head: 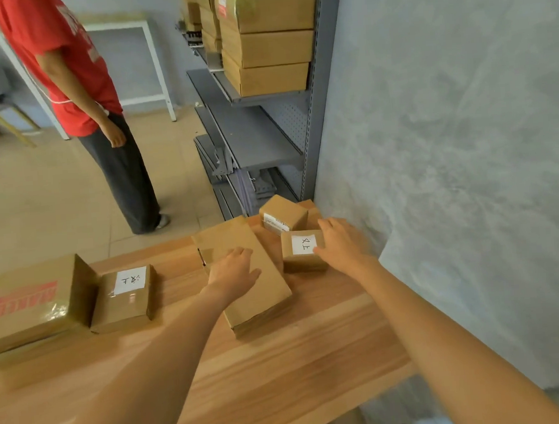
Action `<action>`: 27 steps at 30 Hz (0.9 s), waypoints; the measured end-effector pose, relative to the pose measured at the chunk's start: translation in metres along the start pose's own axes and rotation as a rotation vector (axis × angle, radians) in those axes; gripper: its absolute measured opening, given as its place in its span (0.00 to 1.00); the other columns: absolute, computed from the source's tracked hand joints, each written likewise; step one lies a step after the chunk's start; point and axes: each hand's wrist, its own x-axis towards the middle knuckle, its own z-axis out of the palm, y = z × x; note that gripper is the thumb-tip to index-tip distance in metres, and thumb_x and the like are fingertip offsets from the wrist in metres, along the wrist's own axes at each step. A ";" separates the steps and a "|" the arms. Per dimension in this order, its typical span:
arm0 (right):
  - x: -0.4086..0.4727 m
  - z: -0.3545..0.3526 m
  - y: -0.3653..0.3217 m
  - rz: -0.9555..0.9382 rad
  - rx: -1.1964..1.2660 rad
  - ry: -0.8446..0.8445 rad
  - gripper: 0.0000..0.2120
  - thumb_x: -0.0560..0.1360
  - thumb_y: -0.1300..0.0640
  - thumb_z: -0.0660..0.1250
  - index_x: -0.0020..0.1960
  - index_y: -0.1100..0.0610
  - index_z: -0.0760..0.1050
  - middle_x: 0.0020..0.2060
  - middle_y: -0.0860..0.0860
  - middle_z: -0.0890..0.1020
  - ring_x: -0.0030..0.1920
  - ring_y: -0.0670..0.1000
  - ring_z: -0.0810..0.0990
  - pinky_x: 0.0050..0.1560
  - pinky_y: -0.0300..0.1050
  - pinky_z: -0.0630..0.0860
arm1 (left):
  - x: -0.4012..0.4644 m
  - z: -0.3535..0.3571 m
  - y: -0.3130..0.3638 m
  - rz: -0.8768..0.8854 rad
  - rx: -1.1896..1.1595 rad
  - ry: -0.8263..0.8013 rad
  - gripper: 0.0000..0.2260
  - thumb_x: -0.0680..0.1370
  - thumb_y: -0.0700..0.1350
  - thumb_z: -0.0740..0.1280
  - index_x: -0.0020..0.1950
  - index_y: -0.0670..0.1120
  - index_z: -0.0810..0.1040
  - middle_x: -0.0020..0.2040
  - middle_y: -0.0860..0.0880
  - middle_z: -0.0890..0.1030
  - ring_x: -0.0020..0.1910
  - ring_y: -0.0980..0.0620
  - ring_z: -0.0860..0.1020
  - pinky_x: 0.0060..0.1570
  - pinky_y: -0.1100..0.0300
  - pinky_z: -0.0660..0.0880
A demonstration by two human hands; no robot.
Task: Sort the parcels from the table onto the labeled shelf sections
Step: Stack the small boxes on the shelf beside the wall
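Several brown cardboard parcels lie on the wooden table (282,370). My left hand (234,271) rests flat, fingers straight, on a long flat parcel (261,299) in the middle. My right hand (341,244) touches the right side of a small parcel with a white handwritten label (299,250). Behind it sits another small parcel with a printed label (281,216). At the left lie a labelled parcel (122,299) and a big taped box with red print (29,302). The grey metal shelf (253,137) stands beyond the table.
Stacked cardboard boxes (266,44) fill the upper shelf level; lower levels hold loose metal parts. A person in a red shirt (72,60) stands on the tiled floor at the left. A grey wall (448,133) bounds the table's right side.
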 end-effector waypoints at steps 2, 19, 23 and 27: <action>0.009 0.017 0.005 -0.014 0.020 -0.041 0.27 0.73 0.48 0.70 0.67 0.58 0.68 0.63 0.54 0.74 0.63 0.56 0.72 0.59 0.47 0.70 | 0.008 0.012 -0.001 -0.018 0.008 -0.040 0.24 0.79 0.55 0.62 0.72 0.46 0.66 0.69 0.48 0.70 0.69 0.47 0.67 0.58 0.50 0.71; 0.061 0.117 0.018 0.059 0.026 -0.215 0.32 0.76 0.45 0.67 0.74 0.56 0.60 0.73 0.54 0.63 0.68 0.57 0.67 0.65 0.50 0.66 | 0.051 0.121 -0.019 -0.006 -0.069 -0.147 0.34 0.80 0.61 0.54 0.79 0.44 0.48 0.80 0.48 0.44 0.78 0.50 0.43 0.75 0.54 0.44; 0.073 0.129 0.024 0.063 0.053 -0.199 0.34 0.74 0.44 0.69 0.73 0.56 0.62 0.73 0.54 0.63 0.70 0.57 0.66 0.66 0.51 0.65 | 0.039 0.140 -0.027 0.051 0.030 -0.042 0.35 0.79 0.64 0.42 0.79 0.44 0.47 0.79 0.47 0.44 0.76 0.51 0.38 0.74 0.57 0.36; 0.085 0.142 0.029 0.049 0.044 -0.242 0.42 0.71 0.41 0.71 0.77 0.55 0.55 0.77 0.55 0.56 0.76 0.58 0.55 0.73 0.55 0.56 | 0.039 0.144 -0.025 0.054 0.075 -0.018 0.35 0.78 0.64 0.38 0.79 0.44 0.47 0.79 0.47 0.45 0.77 0.50 0.39 0.74 0.56 0.36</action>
